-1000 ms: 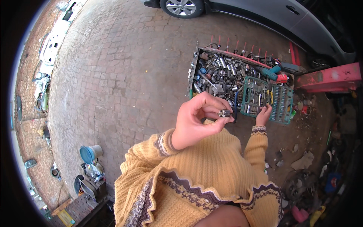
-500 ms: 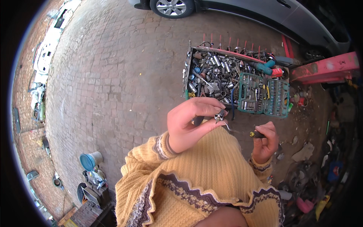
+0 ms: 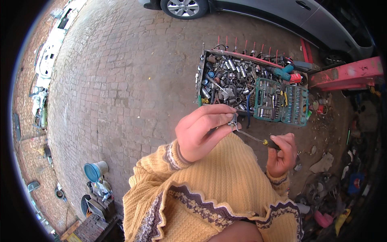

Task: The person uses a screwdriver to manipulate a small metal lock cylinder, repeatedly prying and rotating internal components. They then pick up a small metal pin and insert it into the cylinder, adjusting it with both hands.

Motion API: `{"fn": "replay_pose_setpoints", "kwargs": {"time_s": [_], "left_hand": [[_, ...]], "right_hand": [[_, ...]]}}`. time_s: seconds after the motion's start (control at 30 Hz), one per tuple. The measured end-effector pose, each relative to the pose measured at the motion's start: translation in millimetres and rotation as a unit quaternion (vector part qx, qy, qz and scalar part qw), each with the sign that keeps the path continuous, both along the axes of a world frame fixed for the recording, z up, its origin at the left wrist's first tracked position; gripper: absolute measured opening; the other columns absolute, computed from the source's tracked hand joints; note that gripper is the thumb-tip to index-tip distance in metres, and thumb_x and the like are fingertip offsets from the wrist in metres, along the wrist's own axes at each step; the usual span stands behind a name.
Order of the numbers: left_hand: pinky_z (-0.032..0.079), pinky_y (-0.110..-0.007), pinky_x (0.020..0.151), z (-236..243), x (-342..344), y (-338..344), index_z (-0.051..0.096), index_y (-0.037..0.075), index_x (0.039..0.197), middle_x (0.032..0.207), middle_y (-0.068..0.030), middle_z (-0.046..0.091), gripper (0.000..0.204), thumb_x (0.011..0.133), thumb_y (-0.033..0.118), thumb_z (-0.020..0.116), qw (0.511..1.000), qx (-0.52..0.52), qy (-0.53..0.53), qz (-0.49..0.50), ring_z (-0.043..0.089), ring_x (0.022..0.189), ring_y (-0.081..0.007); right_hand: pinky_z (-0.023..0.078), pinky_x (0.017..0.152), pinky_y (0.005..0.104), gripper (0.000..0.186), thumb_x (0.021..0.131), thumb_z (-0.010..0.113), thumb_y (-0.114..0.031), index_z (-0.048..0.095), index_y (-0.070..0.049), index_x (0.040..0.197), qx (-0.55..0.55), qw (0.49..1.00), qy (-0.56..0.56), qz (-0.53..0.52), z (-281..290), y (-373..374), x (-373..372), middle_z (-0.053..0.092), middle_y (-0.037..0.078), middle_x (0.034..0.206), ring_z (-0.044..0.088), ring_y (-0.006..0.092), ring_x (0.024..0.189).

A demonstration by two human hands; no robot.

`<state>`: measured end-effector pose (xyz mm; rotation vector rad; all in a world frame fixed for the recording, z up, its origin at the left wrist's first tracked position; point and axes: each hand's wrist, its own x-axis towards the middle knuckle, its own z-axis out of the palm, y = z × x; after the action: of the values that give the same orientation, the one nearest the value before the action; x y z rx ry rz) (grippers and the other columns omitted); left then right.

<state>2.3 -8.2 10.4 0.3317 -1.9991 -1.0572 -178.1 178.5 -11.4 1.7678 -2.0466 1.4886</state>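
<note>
Near the middle of the view my left hand (image 3: 201, 131) pinches a small metal fitting (image 3: 232, 122) between thumb and fingers; its far end is partly covered by the fingertips. My right hand (image 3: 282, 153) grips a tool by its black-and-yellow handle (image 3: 271, 144), lower and to the right. A thin bent metal shaft (image 3: 251, 136) runs from that handle up to the fitting, where its tip seems to touch. Beyond both hands stands a metal tool tray (image 3: 199, 76) full of sockets and loose parts, with an open green socket case (image 3: 268, 99) on its right end.
A grey car (image 3: 282, 16) stands at the top. At the right are a red steel beam (image 3: 346, 72), a teal power tool (image 3: 280, 73) on the tray and scattered scrap (image 3: 322, 161). A bucket with blue top (image 3: 93, 172) stands lower left on the paved floor (image 3: 121, 88).
My right hand left the socket case, came down and toward me with the yellow-and-black tool, and its shaft now reaches the fitting. My left hand shifted slightly down and left.
</note>
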Motion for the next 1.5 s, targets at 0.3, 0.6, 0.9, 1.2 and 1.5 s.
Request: {"fn": "replay_pose_setpoints", "kwargs": {"time_s": [0.3, 0.6, 0.9, 1.2, 1.5], "left_hand": [[0.060, -0.032, 0.075, 3.1, 3.5, -1.0, 0.064, -0.002, 0.095, 0.100, -0.0178, 0.070, 0.027, 0.074, 0.000, 0.082, 1.000, 0.017, 0.022, -0.001, 0.072, 0.090, -0.0275], [0.058, -0.033, 0.078, 7.7, 8.9, 0.9, 0.063, -0.003, 0.094, 0.105, -0.0203, 0.070, 0.025, 0.076, -0.008, 0.079, 0.999, 0.045, -0.003, -0.014, 0.072, 0.092, -0.0257], [0.059, -0.035, 0.076, 6.7, 9.5, 4.2, 0.061, -0.002, 0.094, 0.104, -0.0213, 0.069, 0.022, 0.079, -0.007, 0.077, 0.992, 0.119, 0.008, -0.033, 0.072, 0.091, -0.0270], [0.056, -0.035, 0.080, 1.6, 7.9, 4.0, 0.064, -0.004, 0.094, 0.102, -0.0209, 0.069, 0.019, 0.080, -0.006, 0.077, 0.985, 0.161, 0.033, -0.059, 0.071, 0.092, -0.0263], [0.061, -0.034, 0.081, -9.8, -5.2, 14.2, 0.060, -0.007, 0.099, 0.110, -0.0245, 0.065, 0.024, 0.080, -0.012, 0.074, 0.905, 0.356, 0.167, -0.162, 0.071, 0.095, -0.0263]], "right_hand": [[0.039, 0.064, 0.0333, 0.027, 0.092, 0.067, -0.024, 0.069, 0.002, 0.101, 0.025, 0.986, -0.157, 0.045, -18.8, -8.2, 9.3, 0.065, 0.010, 0.083, 0.054, 0.0216, 0.068], [0.039, 0.061, 0.0307, 0.032, 0.093, 0.068, -0.026, 0.068, 0.005, 0.100, 0.038, 0.971, -0.226, 0.063, -23.6, -12.5, 13.3, 0.062, 0.010, 0.081, 0.052, 0.0196, 0.069], [0.039, 0.060, 0.0289, 0.031, 0.093, 0.068, -0.026, 0.068, 0.004, 0.101, 0.037, 0.960, -0.272, 0.059, -29.5, -13.1, 22.1, 0.061, 0.009, 0.082, 0.052, 0.0172, 0.070], [0.039, 0.060, 0.0283, 0.030, 0.094, 0.067, -0.025, 0.068, 0.005, 0.102, 0.026, 0.957, -0.281, 0.067, -30.5, -14.3, 26.4, 0.062, 0.009, 0.082, 0.052, 0.0167, 0.070], [0.036, 0.058, 0.0279, 0.039, 0.098, 0.060, -0.033, 0.066, 0.005, 0.098, -0.028, 0.947, -0.317, 0.052, -39.3, -12.0, 27.5, 0.058, 0.006, 0.076, 0.049, 0.0135, 0.066]]}}
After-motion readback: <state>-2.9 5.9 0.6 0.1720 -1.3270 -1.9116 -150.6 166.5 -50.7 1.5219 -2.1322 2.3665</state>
